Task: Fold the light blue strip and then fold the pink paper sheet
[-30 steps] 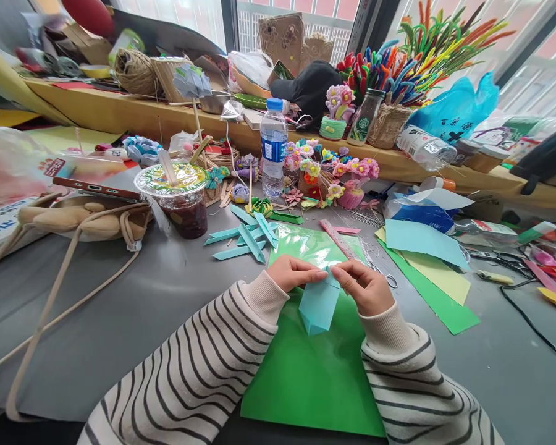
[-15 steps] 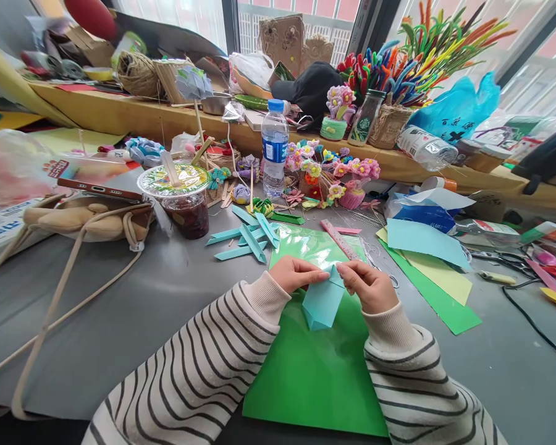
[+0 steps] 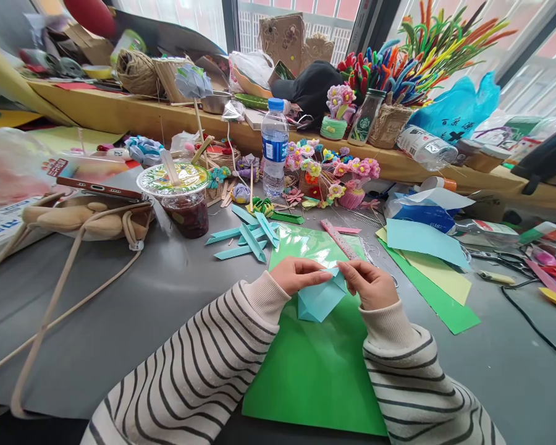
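A light-blue sheet of paper [image 3: 322, 301] with folded corners is held up between my two hands, over the green sheet [image 3: 319, 383] on the table. My left hand [image 3: 301, 275] pinches its upper left edge between thumb and fingers. At the upper right, my right hand [image 3: 369, 283] grips the folded tip with thumb and forefinger. The fingertips hide part of the upper fold. Just beyond the hands lies a pink patterned ruler [image 3: 340, 240]. Several folded light-blue paper strips [image 3: 248, 238] lie in a loose pile past my left hand.
A lidded cup of dark drink [image 3: 180, 201] stands left of the strips, near a beige bag [image 3: 88, 219] with a phone on it. A water bottle [image 3: 274, 148] rises behind. Paper sheets [image 3: 438, 290] and scissors [image 3: 505, 256] lie at right. A cluttered wooden ledge [image 3: 241, 133] runs along the back.
The light-blue paper has turned in my hands, its lower end swinging slightly up and to the left. Both hands keep hold of it in nearly the same place.
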A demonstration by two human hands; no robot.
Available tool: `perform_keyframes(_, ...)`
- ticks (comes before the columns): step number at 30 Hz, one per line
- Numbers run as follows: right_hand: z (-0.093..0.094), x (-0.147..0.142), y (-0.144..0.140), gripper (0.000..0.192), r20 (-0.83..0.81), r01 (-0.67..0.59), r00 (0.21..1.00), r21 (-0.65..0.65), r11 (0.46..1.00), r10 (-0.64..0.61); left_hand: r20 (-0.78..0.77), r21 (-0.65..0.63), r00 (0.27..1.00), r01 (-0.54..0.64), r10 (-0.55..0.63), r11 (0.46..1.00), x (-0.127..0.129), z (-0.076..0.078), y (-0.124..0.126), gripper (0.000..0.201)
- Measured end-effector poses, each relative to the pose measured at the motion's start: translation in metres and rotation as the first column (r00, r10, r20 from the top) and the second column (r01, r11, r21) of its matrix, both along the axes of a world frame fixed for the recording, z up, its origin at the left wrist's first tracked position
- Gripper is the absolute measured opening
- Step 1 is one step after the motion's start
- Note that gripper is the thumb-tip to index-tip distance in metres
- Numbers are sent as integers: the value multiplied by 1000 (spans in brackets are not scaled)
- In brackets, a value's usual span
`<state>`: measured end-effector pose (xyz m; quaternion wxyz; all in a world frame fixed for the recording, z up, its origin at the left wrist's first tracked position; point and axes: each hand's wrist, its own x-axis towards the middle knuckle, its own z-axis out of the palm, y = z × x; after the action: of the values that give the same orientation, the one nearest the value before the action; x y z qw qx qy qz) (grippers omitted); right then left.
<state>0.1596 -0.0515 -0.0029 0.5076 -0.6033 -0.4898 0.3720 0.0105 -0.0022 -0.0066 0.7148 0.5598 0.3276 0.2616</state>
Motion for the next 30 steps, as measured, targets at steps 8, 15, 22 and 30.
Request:
perform_keyframes(8, -1, -2, 0, 20, 20, -4, 1000, 29, 1000, 4, -22, -1, 1000, 7, -7, 1000, -1, -7, 4, 30)
perform_keyframes(15, -1, 7, 3, 25, -40, 170, 985, 47, 984, -168, -12, 64, 1000, 13, -12, 998, -2, -4, 2, 40)
perform_keyframes(22, -3, -2, 1, 20, 49, 64, 996, 126, 990, -71, -57, 154, 998, 33, -24, 987, 2, -12, 1, 35)
perform_keyframes(30, -2, 1, 2, 18, -27, -20, 999, 42, 999, 21, -41, 172, 999, 31, -24, 985, 1, -10, 2, 27)
